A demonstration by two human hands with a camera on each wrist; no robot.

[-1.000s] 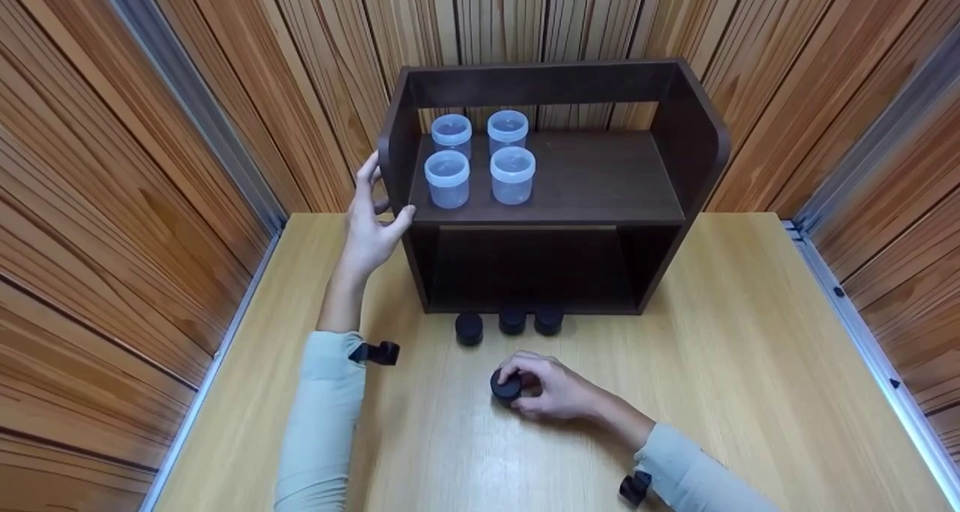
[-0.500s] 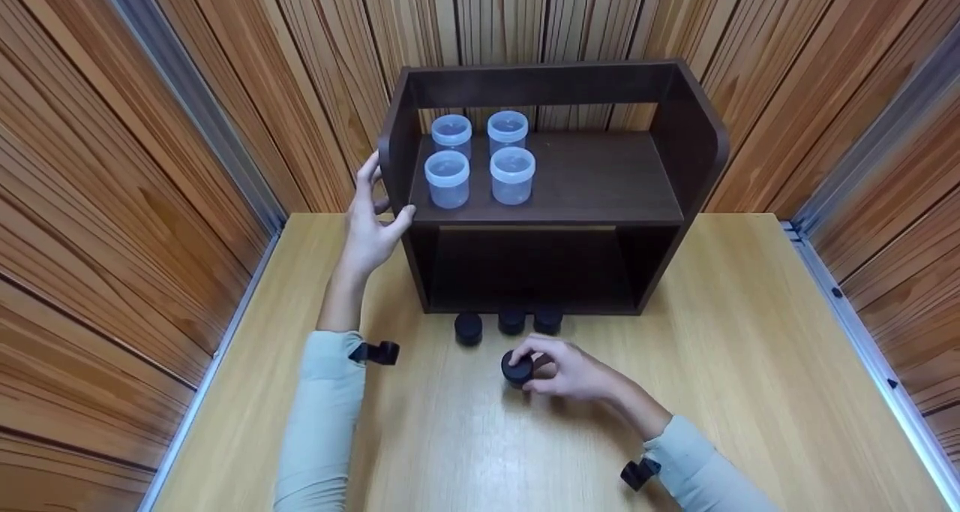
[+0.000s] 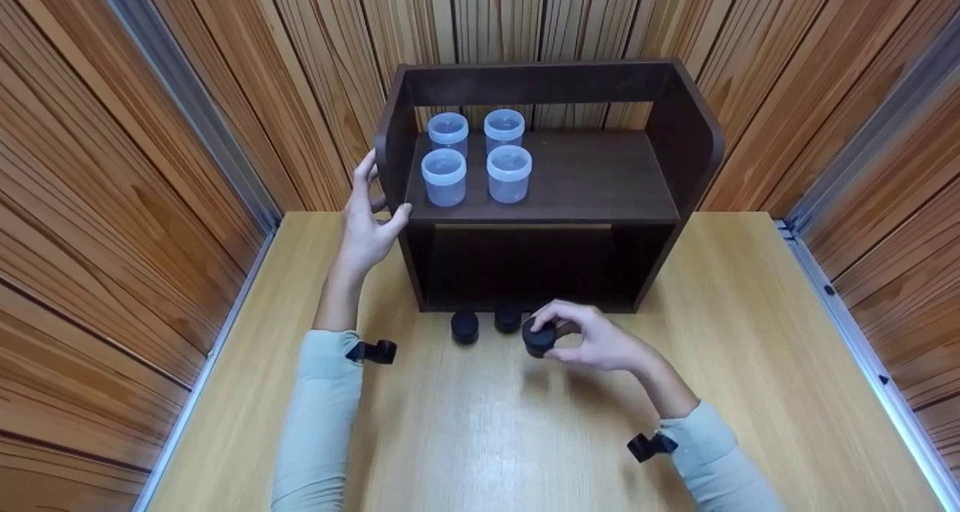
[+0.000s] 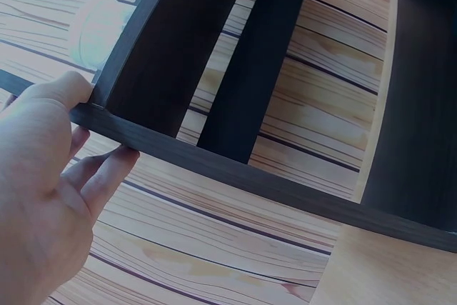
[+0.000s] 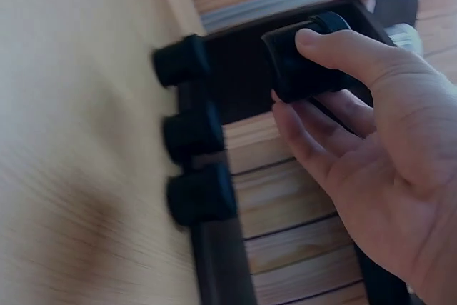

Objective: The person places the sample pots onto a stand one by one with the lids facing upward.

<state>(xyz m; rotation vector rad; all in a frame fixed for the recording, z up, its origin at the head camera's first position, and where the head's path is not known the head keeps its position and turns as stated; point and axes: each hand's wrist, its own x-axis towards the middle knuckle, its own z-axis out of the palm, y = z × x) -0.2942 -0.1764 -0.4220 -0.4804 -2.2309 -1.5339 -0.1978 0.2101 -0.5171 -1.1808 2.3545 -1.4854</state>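
My right hand (image 3: 600, 343) pinches a small black jar (image 3: 539, 338) between thumb and fingers, in front of the shelf unit. The right wrist view shows this held jar (image 5: 285, 66) raised off the tabletop. Three similar black jars stand in a row at the unit's front base; the left one (image 3: 464, 327) and middle one (image 3: 507, 318) show in the head view, while the third is hidden behind the held jar there. My left hand (image 3: 367, 234) grips the left side panel of the dark brown shelf unit (image 3: 600, 189), thumb in front and fingers round the outside.
Several translucent plastic jars (image 3: 509, 174) with pale rims stand grouped on the left half of the upper shelf. Below it is an open compartment (image 3: 525, 268). The wooden tabletop (image 3: 450, 437) is bounded by wood-panelled walls (image 3: 97, 197) with metal rails (image 3: 202, 369).
My right hand has lifted the black jar and carried it forward and to the right, up to the row of jars. The left hand keeps its grip on the panel.
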